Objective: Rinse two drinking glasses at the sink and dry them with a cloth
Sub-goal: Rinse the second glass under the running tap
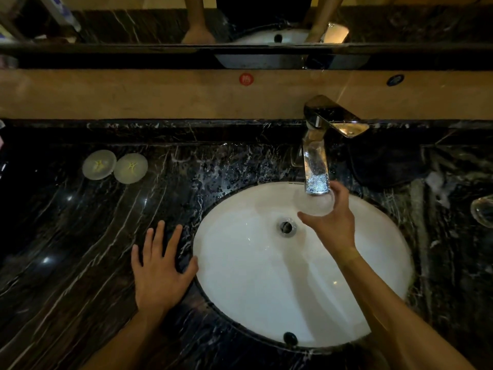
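Note:
My right hand grips a clear drinking glass and holds it right under the chrome faucet spout, above the white oval sink. Whether water is running I cannot tell. My left hand lies flat with fingers spread on the dark marble counter, its thumb at the sink's left rim. A second clear glass stands on the counter at the far right edge. A dark cloth lies on the counter to the right of the faucet.
Two round pale lids or coasters sit on the counter at the back left. A mirror runs along the wall behind a beige ledge. The sink drain is just left of my right hand.

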{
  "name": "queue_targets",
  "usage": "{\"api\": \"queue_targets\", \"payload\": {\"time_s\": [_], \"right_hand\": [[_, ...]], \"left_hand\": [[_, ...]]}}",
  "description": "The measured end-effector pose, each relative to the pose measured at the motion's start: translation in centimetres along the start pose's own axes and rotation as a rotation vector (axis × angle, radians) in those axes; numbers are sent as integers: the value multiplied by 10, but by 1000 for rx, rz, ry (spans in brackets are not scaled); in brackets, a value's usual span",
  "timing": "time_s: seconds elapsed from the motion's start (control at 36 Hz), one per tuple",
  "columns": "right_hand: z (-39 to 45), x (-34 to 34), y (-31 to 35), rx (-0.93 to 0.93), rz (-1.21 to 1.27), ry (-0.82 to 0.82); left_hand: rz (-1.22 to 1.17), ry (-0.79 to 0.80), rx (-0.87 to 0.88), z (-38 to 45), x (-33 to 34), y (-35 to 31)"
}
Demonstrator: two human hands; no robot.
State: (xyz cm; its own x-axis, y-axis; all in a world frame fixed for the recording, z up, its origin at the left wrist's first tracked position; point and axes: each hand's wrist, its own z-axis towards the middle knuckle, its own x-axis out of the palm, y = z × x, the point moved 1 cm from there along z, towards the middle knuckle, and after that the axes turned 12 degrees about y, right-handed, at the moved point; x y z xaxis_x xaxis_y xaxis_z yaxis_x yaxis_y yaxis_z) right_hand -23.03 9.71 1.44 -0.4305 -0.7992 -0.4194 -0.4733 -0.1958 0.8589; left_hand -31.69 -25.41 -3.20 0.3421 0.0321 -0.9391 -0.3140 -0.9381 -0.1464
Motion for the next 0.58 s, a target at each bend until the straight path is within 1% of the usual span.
{"api": "queue_targets", "payload": {"time_s": [0.08, 0.17, 0.22, 0.33, 0.5, 0.58], "right_hand": [[-1, -8, -11, 87, 172, 64], [-1, -12, -23, 197, 375, 169], [-4, -11, -28, 255, 458, 241], [-16, -5, -33, 335, 546, 370], [-34, 5, -41, 487, 678, 458], [-41, 11, -45, 595, 741, 482]], "left_hand": [[-1, 8, -4, 0, 0, -1], [0, 11, -7, 0, 0, -1], [-8, 10, -5, 0, 0, -1], [-5, 2, 1, -1, -1, -1], [-12, 8, 0, -1, -1, -1], [-13, -2, 7, -2, -1, -1]]}}
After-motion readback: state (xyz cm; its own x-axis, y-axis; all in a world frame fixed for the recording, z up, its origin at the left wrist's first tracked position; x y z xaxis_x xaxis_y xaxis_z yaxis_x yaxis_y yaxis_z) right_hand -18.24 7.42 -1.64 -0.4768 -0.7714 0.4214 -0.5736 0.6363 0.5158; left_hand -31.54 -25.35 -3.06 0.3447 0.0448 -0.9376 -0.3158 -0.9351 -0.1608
